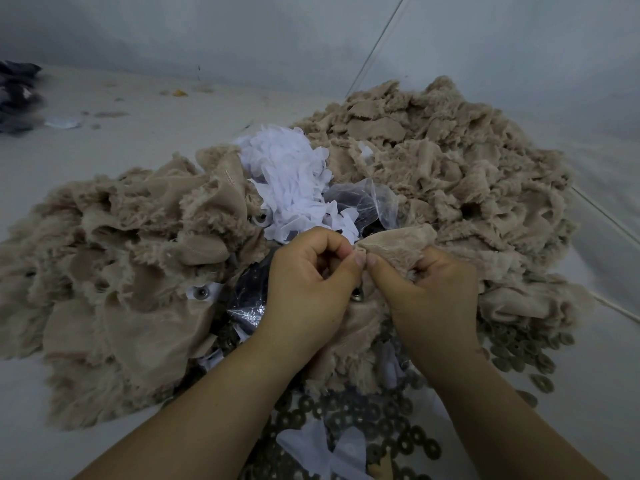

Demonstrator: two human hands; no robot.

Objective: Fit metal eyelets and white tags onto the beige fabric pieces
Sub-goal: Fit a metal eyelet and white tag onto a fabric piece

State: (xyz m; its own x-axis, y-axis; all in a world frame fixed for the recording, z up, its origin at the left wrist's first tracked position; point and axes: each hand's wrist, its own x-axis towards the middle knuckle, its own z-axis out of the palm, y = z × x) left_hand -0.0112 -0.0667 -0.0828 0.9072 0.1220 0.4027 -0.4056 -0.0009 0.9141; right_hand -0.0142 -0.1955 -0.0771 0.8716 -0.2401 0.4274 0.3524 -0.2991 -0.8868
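Note:
My left hand (pixel 308 282) and my right hand (pixel 426 289) meet at the centre, fingertips pinched together on one beige fabric piece (pixel 398 242). A metal eyelet (pixel 356 295) shows just below my thumbs, against the fabric. Behind the hands lies a heap of white tags (pixel 291 178). Large piles of furry beige pieces spread to the left (pixel 114 254) and to the back right (pixel 433 150). One piece on the left carries a white tag with an eyelet (pixel 200 292). Loose metal washers (pixel 391 427) cover the surface near my forearms.
A clear plastic bag (pixel 367 199) with dark parts lies between the tags and my hands. More washers (pixel 526 351) are scattered at the right. Dark cloth (pixel 17 95) sits at the far left edge. A grey wall rises behind the pale surface.

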